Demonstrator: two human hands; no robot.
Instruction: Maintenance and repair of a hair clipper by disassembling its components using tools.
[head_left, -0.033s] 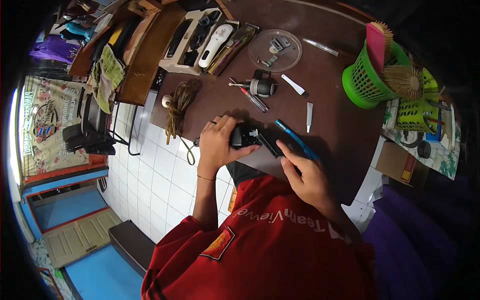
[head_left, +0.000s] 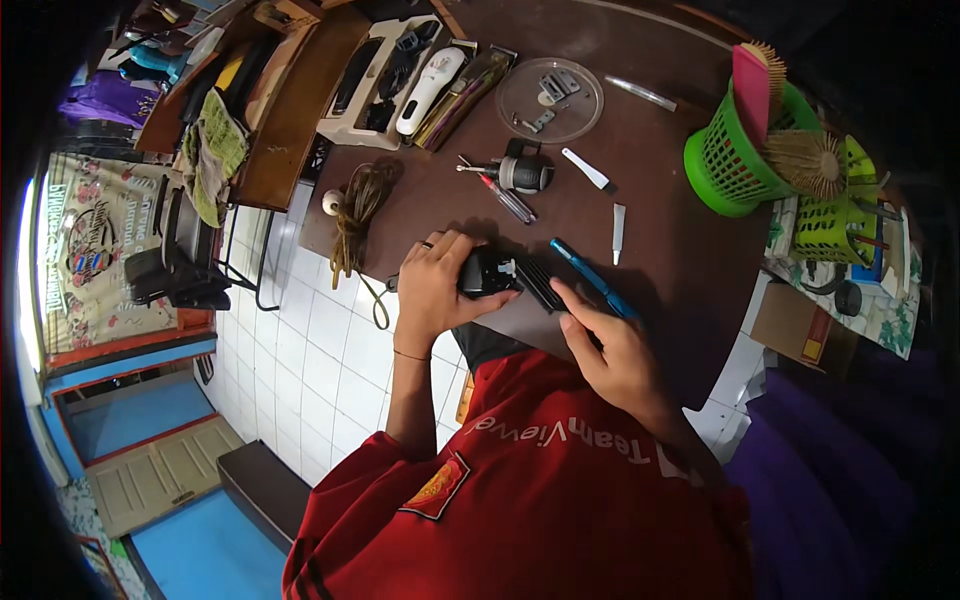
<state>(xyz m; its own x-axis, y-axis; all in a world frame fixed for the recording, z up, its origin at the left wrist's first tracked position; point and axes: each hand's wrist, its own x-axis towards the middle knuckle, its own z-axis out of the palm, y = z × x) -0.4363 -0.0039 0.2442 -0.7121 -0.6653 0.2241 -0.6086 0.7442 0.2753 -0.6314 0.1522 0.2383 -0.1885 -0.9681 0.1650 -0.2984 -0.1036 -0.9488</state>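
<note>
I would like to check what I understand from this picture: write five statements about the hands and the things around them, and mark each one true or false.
1. The left hand holds a black device. True.
2. The right hand holds the blue tool. False: it holds a dark ridged piece; the blue tool lies on the table.
3. Small metal parts lie in the round clear dish. True.
4. The pink brush is in the green basket. True.
5. The white clipper is in the green basket. False: it lies beside the pale tray.
</note>
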